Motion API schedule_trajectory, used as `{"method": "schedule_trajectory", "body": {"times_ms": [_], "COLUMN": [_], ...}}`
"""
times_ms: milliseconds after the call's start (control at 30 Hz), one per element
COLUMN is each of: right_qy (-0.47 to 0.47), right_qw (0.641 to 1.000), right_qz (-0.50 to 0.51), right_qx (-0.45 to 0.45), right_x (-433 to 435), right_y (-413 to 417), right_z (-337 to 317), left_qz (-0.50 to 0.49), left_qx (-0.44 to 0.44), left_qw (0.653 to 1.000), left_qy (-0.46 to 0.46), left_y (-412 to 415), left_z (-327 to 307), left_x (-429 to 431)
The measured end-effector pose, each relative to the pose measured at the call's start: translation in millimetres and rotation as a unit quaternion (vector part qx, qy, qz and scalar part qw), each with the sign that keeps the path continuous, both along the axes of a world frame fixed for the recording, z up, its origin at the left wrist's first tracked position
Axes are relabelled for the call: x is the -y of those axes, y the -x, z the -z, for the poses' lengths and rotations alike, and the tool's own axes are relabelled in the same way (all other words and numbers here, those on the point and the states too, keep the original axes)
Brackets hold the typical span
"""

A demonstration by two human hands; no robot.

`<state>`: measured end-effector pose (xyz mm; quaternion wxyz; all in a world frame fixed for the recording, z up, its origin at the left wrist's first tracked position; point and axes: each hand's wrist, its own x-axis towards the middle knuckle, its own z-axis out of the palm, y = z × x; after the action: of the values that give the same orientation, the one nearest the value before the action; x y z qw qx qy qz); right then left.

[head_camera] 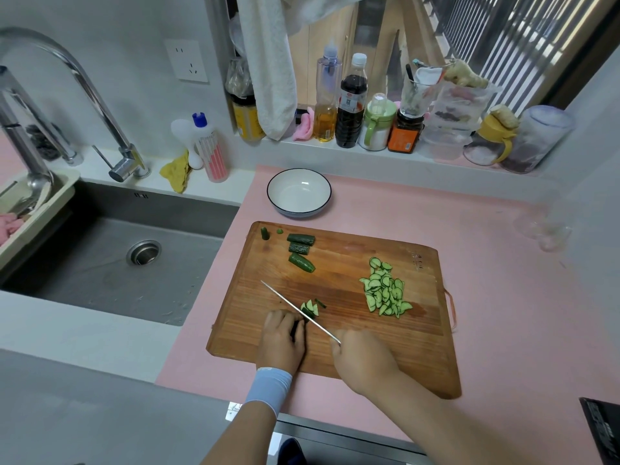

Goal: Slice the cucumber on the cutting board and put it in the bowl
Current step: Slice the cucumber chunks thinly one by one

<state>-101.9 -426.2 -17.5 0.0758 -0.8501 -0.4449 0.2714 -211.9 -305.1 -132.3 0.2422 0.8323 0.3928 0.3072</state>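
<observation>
Your left hand (281,340) curling fingers over cucumber piece (308,314), pinning it to cutting board (352,333). Your right hand (364,360) gripping knife (298,309) handle, fist closed round it; blade angling away from you, edge sitting on cucumber piece right at left fingertips. Fresh slices (314,306) lying just past blade. Slice pile (385,292) lying ahead of right hand. Uncut chunks (301,251) lying ahead of left hand. Bowl (330,193) sitting beyond board, well past both hands.
</observation>
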Motion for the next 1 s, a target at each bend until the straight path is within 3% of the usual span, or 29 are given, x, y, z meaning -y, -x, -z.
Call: {"method": "schedule_trajectory", "body": {"times_ms": [500, 1000], "right_qy": [-0.025, 0.010], "right_qw": [0.999, 1.000], "right_qz": [-0.013, 0.008], "right_qx": [0.031, -0.020], "right_x": [22.7, -0.2], "right_y": [-1.6, -1.8], "right_z": [0.7, -0.9], "left_qz": [-0.011, -0.004], "left_qx": [0.005, 0.008], "left_qw": [1.000, 1.000], "left_qy": [0.006, -0.007], "left_y": [0.7, 2.8], "left_z": [-0.9, 2.8], "left_x": [-0.1, 2.2]}}
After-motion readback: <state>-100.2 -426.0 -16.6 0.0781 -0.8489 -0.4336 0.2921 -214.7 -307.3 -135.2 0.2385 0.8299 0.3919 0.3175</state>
